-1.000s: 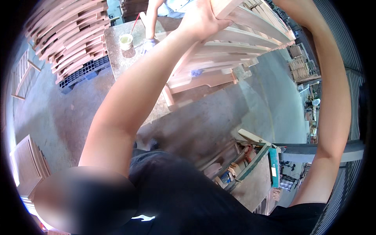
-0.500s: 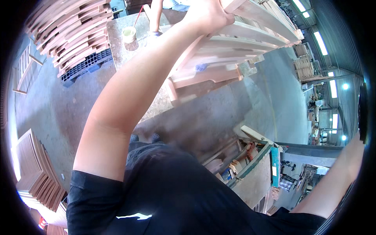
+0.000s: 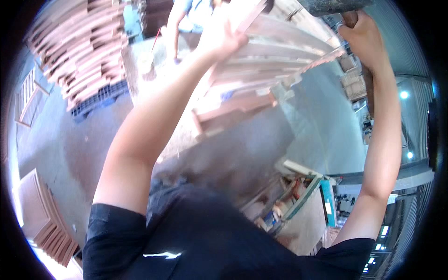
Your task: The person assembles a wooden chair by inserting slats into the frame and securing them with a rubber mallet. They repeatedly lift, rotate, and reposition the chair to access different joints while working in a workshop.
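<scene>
My left hand [image 3: 223,42] is at the upper middle, its fingers closed against an end post of a pale wooden slatted frame [image 3: 275,49]; motion blurs the grip. The frame lies across the worktable, with several long parallel rails running off to the right. High at the right, my right hand [image 3: 366,39] is wrapped round the wooden handle of a mallet [image 3: 340,4]. The mallet's big dark head is raised above the frame's far right side, partly cut off by the picture's edge, and does not touch the wood.
Across the table [image 3: 135,60] a co-worker's arm [image 3: 173,32] reaches in near a pot [image 3: 147,65] with a red stick. Stacked wooden parts [image 3: 88,51] stand on a blue pallet [image 3: 100,100] at left. Panels [image 3: 44,217] lean lower left. A tool cart [image 3: 298,210] stands close at right.
My right arm has swung up from the far right edge, bringing the mallet into view above the frame. My left hand and the frame appear shifted slightly left and blurred.
</scene>
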`<state>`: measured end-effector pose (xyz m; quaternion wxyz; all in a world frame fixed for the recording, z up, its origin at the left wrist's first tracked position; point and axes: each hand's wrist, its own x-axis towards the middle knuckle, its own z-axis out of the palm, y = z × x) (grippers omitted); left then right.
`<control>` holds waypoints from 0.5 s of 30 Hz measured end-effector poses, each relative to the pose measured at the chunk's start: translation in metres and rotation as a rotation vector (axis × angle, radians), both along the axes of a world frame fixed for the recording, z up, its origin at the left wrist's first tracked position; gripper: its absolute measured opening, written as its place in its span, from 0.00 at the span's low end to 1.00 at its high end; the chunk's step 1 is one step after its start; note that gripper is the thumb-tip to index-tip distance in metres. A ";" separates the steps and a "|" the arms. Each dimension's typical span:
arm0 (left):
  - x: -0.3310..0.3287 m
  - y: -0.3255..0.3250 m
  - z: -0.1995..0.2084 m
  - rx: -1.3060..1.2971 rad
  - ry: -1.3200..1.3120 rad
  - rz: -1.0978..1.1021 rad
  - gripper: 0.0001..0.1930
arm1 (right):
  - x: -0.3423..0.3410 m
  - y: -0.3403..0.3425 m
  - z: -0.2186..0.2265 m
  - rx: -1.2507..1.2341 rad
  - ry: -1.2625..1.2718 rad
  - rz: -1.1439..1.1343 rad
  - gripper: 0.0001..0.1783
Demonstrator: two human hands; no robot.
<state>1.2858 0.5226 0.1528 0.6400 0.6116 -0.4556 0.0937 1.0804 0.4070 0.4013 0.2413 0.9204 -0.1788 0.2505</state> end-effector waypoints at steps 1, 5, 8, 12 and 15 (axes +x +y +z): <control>0.002 -0.004 0.006 -0.100 -0.090 0.031 0.19 | -0.004 0.004 0.016 -0.042 -0.064 -0.017 0.25; -0.007 0.015 0.022 0.115 0.092 0.054 0.21 | -0.006 0.082 0.030 0.224 -0.314 0.206 0.23; -0.011 0.010 0.024 0.175 0.142 -0.065 0.25 | -0.057 0.052 0.061 0.025 -0.273 0.075 0.21; -0.012 -0.010 0.008 0.096 0.178 -0.072 0.26 | -0.118 0.066 0.096 -0.113 -0.187 -0.103 0.18; 0.000 0.001 0.007 0.104 0.186 -0.018 0.28 | -0.105 0.053 0.080 -0.087 -0.127 -0.098 0.17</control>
